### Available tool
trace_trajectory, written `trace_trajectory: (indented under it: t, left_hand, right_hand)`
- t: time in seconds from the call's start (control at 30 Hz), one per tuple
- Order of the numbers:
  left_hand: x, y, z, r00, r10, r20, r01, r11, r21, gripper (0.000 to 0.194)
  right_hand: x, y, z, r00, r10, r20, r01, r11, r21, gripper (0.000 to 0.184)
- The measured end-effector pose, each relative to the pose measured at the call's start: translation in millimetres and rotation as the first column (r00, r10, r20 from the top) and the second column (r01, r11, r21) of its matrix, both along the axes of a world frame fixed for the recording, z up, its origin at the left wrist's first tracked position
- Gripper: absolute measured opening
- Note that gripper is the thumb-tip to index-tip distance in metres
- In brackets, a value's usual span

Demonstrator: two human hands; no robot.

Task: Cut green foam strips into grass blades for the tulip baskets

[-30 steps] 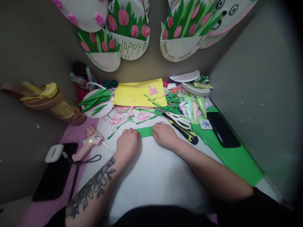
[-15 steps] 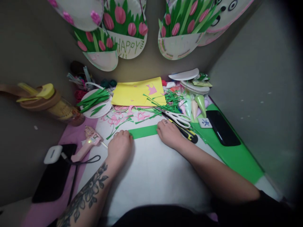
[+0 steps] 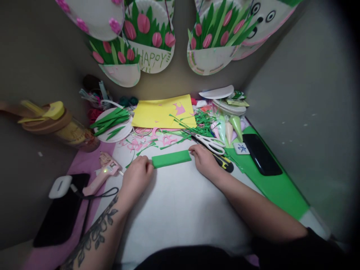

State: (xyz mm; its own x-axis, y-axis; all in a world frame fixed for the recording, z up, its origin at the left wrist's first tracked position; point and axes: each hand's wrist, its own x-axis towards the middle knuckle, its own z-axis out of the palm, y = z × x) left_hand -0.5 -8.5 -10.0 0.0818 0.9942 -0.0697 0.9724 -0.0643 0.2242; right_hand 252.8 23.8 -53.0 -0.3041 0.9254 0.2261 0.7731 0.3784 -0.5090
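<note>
A folded strip of green paper [image 3: 171,159] lies across the white table surface between my hands. My left hand [image 3: 138,173] is closed at its left end, the fingertips curled out of sight. At the other end, my right hand [image 3: 204,160] pinches the strip's right edge between thumb and fingers. Just beyond my right hand are white-handled scissors [image 3: 211,143] and a yellow-and-black box cutter [image 3: 225,164]. Left of my left hand rests a pink glue gun [image 3: 105,173] with a small lit light.
Green and pink paper scraps [image 3: 168,140] lie behind the strip, before a yellow sheet [image 3: 164,112]. A paper plate [image 3: 123,134] holds green paper leaves. On the left stand a lidded drink cup [image 3: 75,131] and an earbud case [image 3: 60,186]; a black phone [image 3: 261,154] lies right.
The green strip now looks wider, its front layer lifted slightly. My right hand has gone from pressing flat to pinching its right end. My left hand has shifted slightly left.
</note>
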Motion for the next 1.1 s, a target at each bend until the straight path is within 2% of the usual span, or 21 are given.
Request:
trace_trajectory:
  t: [0.1,0.17,0.23,0.33,0.43,0.8,1.1]
  left_hand:
    - [-1.2,0.5,-1.7,0.988,0.000,0.157,-0.015,0.996,0.090,0.021]
    - [1.3,0.0,-4.0,0.965,-0.075,0.253,0.040,0.990,0.138,0.020]
    - [6.4,-1.2,-6.9,0.943,-0.170,0.285,0.128,0.979,0.158,0.018]
    - [16.9,-3.2,-11.2,0.943,-0.236,0.234,0.207,0.968,0.142,0.016]
    - [26.6,-3.5,-14.1,0.950,-0.244,0.193,0.225,0.968,0.114,0.015]
    - [44.5,2.5,-14.7,0.987,-0.158,-0.007,0.158,0.984,0.081,0.022]
    - [47.6,2.6,-13.2,0.988,-0.132,-0.078,0.137,0.988,0.075,0.021]
  right_hand:
    - [0.7,-3.5,1.7,0.994,0.033,-0.106,-0.027,0.998,0.054,0.024]
    - [-1.8,-5.9,3.7,0.990,0.108,-0.087,-0.102,0.992,0.072,0.020]
    - [-6.5,-8.0,5.4,0.981,0.188,-0.049,-0.184,0.980,0.070,0.017]
    - [-15.7,-9.0,6.3,0.968,0.250,0.009,-0.250,0.967,0.044,0.015]
    - [-24.6,-7.1,6.4,0.964,0.254,0.077,-0.255,0.967,0.007,0.013]
    - [-40.0,-2.8,12.4,0.944,0.144,0.296,-0.133,0.989,-0.060,0.010]
    - [-43.2,-4.6,15.0,0.943,0.114,0.314,-0.094,0.992,-0.078,0.007]
